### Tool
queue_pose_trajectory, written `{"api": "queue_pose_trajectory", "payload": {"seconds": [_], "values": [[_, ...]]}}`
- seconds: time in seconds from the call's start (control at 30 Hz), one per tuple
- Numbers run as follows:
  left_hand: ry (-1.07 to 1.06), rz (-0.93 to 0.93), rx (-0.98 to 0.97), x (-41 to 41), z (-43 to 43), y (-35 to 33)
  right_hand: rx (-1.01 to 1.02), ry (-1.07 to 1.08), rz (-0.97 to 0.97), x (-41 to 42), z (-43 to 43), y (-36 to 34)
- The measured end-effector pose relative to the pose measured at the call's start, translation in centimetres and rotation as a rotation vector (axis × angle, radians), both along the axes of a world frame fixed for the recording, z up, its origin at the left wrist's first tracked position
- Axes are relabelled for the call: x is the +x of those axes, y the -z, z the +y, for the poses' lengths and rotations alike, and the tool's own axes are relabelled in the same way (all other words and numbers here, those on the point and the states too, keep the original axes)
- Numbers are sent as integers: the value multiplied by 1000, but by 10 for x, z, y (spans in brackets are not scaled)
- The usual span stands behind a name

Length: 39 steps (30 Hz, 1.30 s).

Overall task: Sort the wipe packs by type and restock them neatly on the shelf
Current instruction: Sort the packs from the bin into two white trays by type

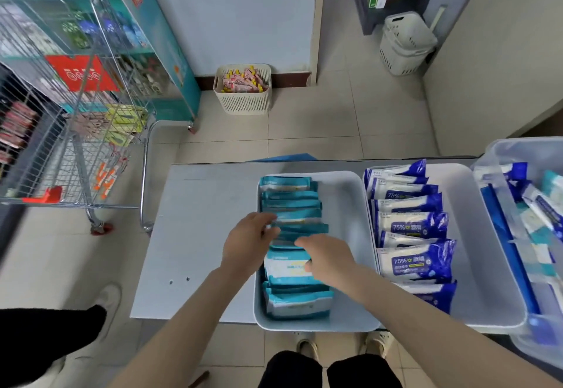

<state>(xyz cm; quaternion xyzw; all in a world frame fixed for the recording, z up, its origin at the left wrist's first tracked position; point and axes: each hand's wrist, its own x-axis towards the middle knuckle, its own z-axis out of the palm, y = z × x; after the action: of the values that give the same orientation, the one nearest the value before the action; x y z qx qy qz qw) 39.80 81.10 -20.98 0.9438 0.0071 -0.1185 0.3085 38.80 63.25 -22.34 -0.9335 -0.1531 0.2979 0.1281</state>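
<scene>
A white tray (347, 195) on the low grey table holds a row of teal wipe packs (289, 201) standing on edge. My left hand (248, 240) rests on the left side of that row, fingers touching the packs in the middle. My right hand (327, 258) lies over the row just nearer to me, fingers curled onto a teal pack. A second white tray (475, 235) to the right holds a row of blue 75% alcohol wipe packs (411, 226). A clear bin (511, 156) at the far right holds mixed blue and teal packs (536, 220).
The grey table (198, 235) is bare on its left half. A wire shopping cart (76, 113) stands at the left. A cream basket of pink snacks (243, 89) sits by the far wall, and another person's dark leg and shoe (61, 332) are at lower left.
</scene>
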Motion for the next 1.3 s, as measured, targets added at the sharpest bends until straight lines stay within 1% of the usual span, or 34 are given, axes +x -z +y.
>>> {"api": "queue_pose_trajectory", "payload": {"seconds": [0.07,0.13,0.17,0.33,0.43,0.53,0.63,0.77,0.87,1.0,1.07,1.2,1.3], "values": [[145,89,91,-14,-3,5,-37,26,-35,1,3,10],[274,114,204,-24,-8,12,-19,64,-34,-1,3,16],[299,112,245,-27,-10,15,-5,74,-35,-3,3,18],[307,102,354,-27,-19,16,68,108,-48,-10,3,21],[291,70,397,-23,-22,9,170,230,-60,-15,-17,6],[252,-8,333,-12,-35,-4,274,359,-130,-25,-50,-17],[253,-47,221,2,-74,-19,312,528,-203,-40,-89,-40],[361,-80,120,13,-148,-44,376,755,-264,-63,-150,-63],[442,-94,53,14,-204,-55,353,923,-310,-80,-204,-77],[519,-55,-14,15,-273,-63,342,1149,-332,-99,-279,-81],[568,-48,-27,15,-307,-65,330,1235,-329,-103,-316,-70],[611,-25,-33,20,-375,-65,305,1314,-218,-96,-376,-42],[636,-2,2,33,-426,-56,398,1478,-168,-78,-412,-23]]}}
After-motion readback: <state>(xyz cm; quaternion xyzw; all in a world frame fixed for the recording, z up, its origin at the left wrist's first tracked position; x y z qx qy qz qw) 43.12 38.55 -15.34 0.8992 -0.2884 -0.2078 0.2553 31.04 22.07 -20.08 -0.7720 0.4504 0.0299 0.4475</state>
